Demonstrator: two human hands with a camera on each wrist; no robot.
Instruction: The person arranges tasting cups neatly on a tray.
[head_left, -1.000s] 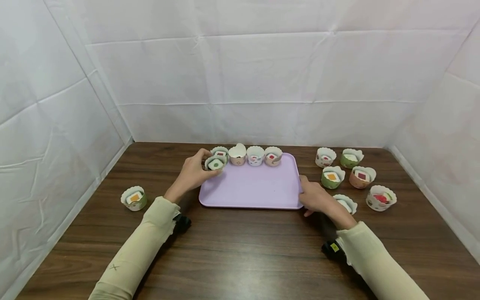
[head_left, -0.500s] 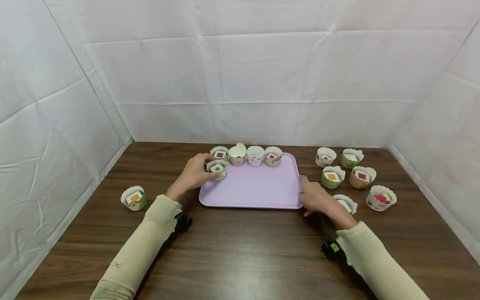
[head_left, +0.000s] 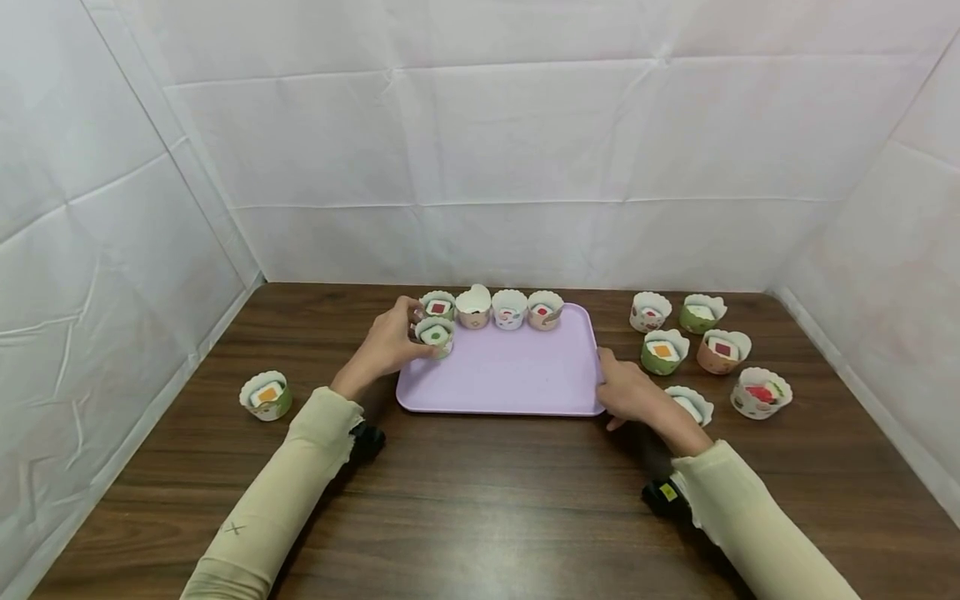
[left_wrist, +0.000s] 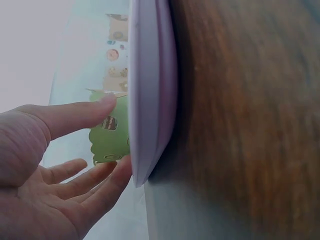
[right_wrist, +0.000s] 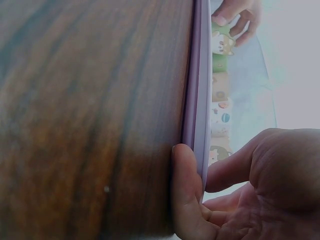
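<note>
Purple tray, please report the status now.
Left hand at front green cup, grip unclear. Right hand holds right edge of purple tray. Four cups along tray's back edge.

Twelve paper cups (head_left: 474, 320): five mid-frame, one at left, six at right (one is half hidden, but seemingly a cup too). One lilac tray (head_left: 510, 375), centre.

Green cup (left_wrist: 111, 142) partly hidden, sleeves (head_left: 768, 521) cut off

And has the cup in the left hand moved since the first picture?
Yes: the cup in the left hand is lower and slightly further right against the lilac tray in the head view.
</note>
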